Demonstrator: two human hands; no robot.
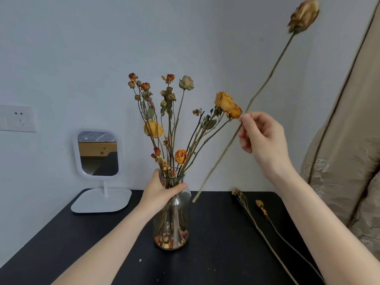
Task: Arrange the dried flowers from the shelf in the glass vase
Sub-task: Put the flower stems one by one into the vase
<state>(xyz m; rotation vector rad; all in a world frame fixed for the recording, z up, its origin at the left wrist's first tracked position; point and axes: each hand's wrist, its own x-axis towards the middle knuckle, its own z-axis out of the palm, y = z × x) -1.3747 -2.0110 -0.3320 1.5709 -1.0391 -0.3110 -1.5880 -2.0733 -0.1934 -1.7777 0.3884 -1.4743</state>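
Observation:
A clear glass vase (174,219) stands on the black table (216,243), holding several dried roses (164,112) in orange, yellow and pale tones, with loose petals at its bottom. My left hand (160,194) is wrapped around the vase's neck. My right hand (263,140) pinches a long dried flower stem (265,83) in the air to the right of the vase. The stem tilts, its brown head (304,15) up at the top right and its cut end hanging just right of the vase's shoulder.
Two more dried stems (259,225) lie on the table at the right. A white standing mirror (98,155) sits at the back left, a wall socket (18,118) further left. A beige curtain (349,140) hangs along the right edge.

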